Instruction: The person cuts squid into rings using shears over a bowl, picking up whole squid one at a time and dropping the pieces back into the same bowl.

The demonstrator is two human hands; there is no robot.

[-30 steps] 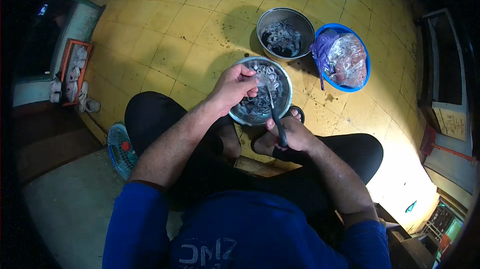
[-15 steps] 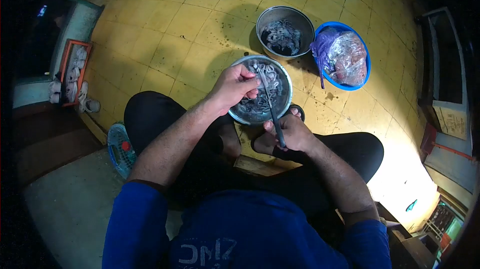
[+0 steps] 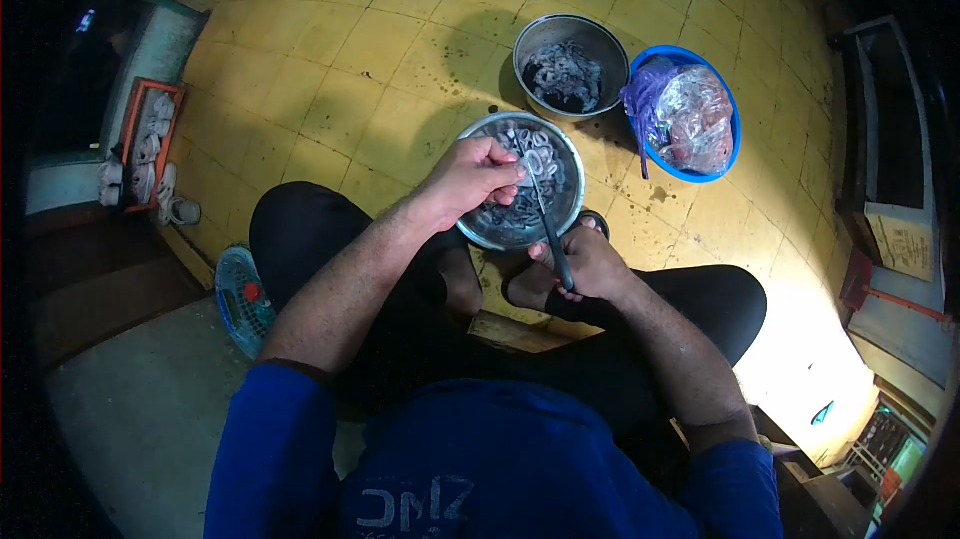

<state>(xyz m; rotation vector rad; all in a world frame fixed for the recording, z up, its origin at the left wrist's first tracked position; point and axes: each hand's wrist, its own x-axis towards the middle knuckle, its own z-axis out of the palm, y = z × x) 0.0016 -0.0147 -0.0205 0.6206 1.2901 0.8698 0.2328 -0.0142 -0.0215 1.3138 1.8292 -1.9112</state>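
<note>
A round metal bowl (image 3: pixel 572 201) holding pale ring-shaped pieces in dark liquid sits on the floor between my feet. Over its left side, my left hand (image 3: pixel 478 177) pinches a small pale piece (image 3: pixel 526 171). My right hand (image 3: pixel 590 261), at the bowl's lower right, is closed round the dark handle of a knife (image 3: pixel 551 236). The blade points up and left across the bowl, its tip by the pale piece. My left fingers hide part of the bowl's contents.
Beyond the bowl stands a deeper metal pot (image 3: pixel 520 59) with greyish pieces inside. Right of it, a blue basin (image 3: pixel 738 129) holds purple and clear plastic bags (image 3: pixel 697 119). A green basket (image 3: pixel 232 304) lies left of my leg; an orange shoe rack (image 3: pixel 128 134) stands farther left.
The knife blade and the pinched piece have shifted slightly. A pale ring now shows more clearly at my left fingertips. Both hands keep their grips.
</note>
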